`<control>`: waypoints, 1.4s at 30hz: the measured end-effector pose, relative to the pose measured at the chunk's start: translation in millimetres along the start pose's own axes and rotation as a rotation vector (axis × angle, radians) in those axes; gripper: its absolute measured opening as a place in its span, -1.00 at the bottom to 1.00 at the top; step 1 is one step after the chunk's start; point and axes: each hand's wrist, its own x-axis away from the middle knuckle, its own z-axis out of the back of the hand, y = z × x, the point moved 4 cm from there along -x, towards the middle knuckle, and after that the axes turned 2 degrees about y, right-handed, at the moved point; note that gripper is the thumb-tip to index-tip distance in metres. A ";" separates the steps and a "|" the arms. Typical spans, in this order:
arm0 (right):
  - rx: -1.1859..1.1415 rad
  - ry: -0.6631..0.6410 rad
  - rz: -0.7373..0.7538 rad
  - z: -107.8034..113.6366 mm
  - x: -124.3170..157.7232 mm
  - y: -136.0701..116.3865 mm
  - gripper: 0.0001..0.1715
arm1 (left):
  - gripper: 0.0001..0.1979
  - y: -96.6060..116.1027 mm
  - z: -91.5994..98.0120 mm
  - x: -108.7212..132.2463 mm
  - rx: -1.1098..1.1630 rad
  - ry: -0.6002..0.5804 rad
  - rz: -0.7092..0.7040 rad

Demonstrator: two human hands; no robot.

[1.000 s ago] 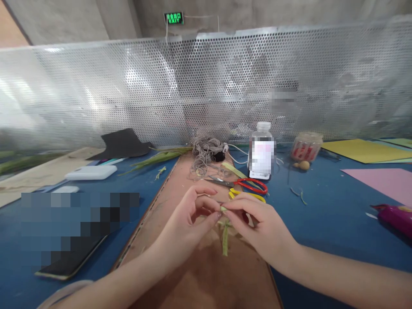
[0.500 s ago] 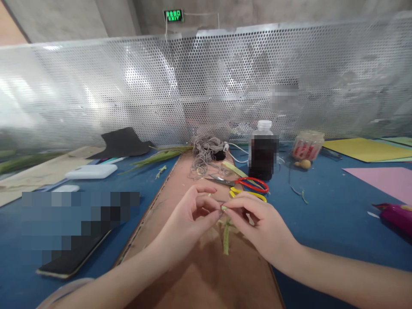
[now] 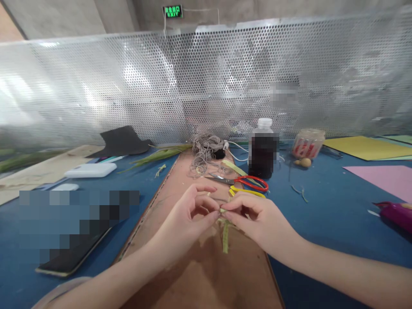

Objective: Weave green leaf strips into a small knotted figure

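Over a brown board [image 3: 180,180], my left hand [image 3: 196,214] and my right hand [image 3: 257,214] meet fingertip to fingertip. Both pinch a small yellow-green strip piece [image 3: 225,240], whose narrow tail hangs down below the fingers. Its upper part is mostly hidden by the fingertips. Just beyond my right hand lie red-handled scissors [image 3: 252,183] and a yellow-handled pair [image 3: 247,192], the latter partly covered by the hand. A tangled bundle of grey cord [image 3: 207,148] rests farther back on the board.
On the blue table [image 3: 315,240] stand a dark-filled bottle [image 3: 262,150] and a clear jar [image 3: 308,143]. Coloured paper [image 3: 367,147] and a purple object [image 3: 397,218] lie right. Left are a white case [image 3: 91,170] and black sheet [image 3: 120,141]. A perforated screen [image 3: 219,77] stands behind.
The fingertips of my right hand have closed in slightly around the strip beside my left fingertips. The whole view has shifted very slightly.
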 end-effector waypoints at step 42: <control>0.314 0.103 0.433 0.3 1.5 -6.4 -0.96 | -0.71 2.1 0.1 -2.4 0.044 0.055 0.097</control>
